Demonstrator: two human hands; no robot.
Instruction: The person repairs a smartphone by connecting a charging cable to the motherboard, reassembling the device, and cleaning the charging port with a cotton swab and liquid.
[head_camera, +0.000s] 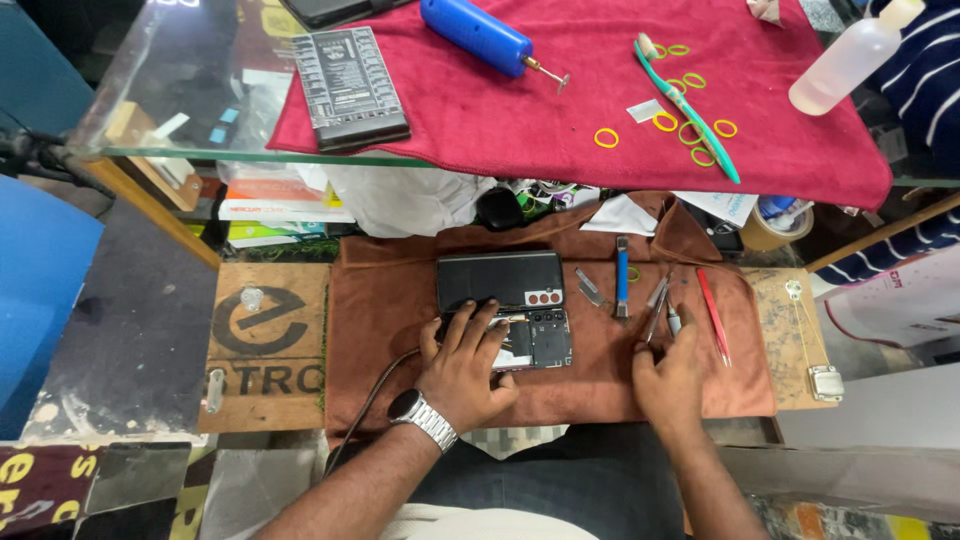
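My left hand (465, 362), with a metal watch on the wrist, lies flat on an opened phone (535, 340) on a brown cloth (380, 330). The phone's dark back cover (500, 281) rests just beyond it. My right hand (668, 378) sits at the right of the phone, fingers closed around a thin metal tool (672, 318) among a few tweezers (655, 300). A blue-handled tool (621, 277) and a red tool (712, 315) lie close by on the cloth.
A glass shelf above carries a red towel (560, 95) with a blue pen-like device (478, 35), a green toothbrush (690, 108), yellow rings (606, 138), a dark flat case (348, 88) and a plastic bottle (848, 58). A wooden board (265, 345) lies left; a cable (365, 410) runs toward me.
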